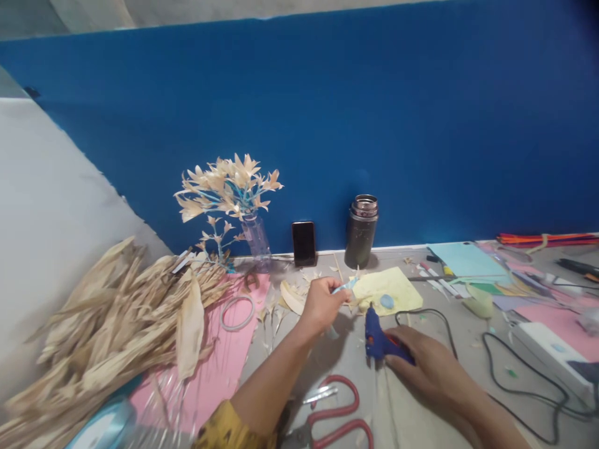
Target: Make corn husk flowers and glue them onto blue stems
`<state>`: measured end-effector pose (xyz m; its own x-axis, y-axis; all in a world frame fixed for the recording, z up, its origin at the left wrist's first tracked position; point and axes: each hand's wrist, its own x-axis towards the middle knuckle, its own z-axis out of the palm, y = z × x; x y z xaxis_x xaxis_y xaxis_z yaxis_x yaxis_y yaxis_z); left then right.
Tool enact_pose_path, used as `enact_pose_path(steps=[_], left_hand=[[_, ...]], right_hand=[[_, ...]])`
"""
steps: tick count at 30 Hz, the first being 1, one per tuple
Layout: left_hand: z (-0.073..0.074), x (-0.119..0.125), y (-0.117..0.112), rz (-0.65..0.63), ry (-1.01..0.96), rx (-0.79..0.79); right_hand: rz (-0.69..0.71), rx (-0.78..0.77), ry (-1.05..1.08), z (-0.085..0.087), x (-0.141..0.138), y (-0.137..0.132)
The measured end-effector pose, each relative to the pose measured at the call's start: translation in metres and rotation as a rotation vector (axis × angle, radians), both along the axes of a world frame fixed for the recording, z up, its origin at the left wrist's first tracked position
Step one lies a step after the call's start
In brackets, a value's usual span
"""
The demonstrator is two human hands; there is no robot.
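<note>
Near the middle, my left hand (322, 302) is closed in a pinch on a small light-blue flower stem (346, 285) with a pale tip. My right hand (423, 358) is wrapped around the handle of a blue glue gun (374, 333), whose nozzle points away from me, a short way right of the left hand. Just beyond the nozzle lies a yellow paper sheet (405, 288) bearing a round blue blob (387, 302). Red-handled scissors (334, 411) rest in front of me, between my forearms. At the back left, pale husk flowers (229, 181) stand in a clear bottle (256, 237).
Dried corn husks (121, 318) are heaped at left beside pink paper (187, 405), a ring-shaped roll (237, 313) and blue ribbon (105, 424). A phone (304, 243) and a flask (362, 231) stand by the blue wall. Right: black cable (519, 365), white power strip (556, 362).
</note>
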<state>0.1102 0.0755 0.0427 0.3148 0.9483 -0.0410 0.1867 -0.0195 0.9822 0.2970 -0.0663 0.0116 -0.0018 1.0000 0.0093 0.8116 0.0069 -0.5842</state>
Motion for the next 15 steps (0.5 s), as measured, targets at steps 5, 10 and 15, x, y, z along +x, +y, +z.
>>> enact_pose_path(steps=[5, 10, 15], left_hand=[[0.007, -0.015, -0.005, -0.014, -0.033, -0.049], [0.011, -0.026, -0.019, -0.018, -0.054, -0.099], [0.01, -0.037, -0.035, -0.004, -0.08, -0.161]], right_hand=[[0.014, -0.013, -0.219, 0.011, 0.019, 0.023], [-0.205, -0.052, -0.378, 0.01, 0.045, 0.077], [-0.243, -0.08, -0.417, 0.0, 0.048, 0.101]])
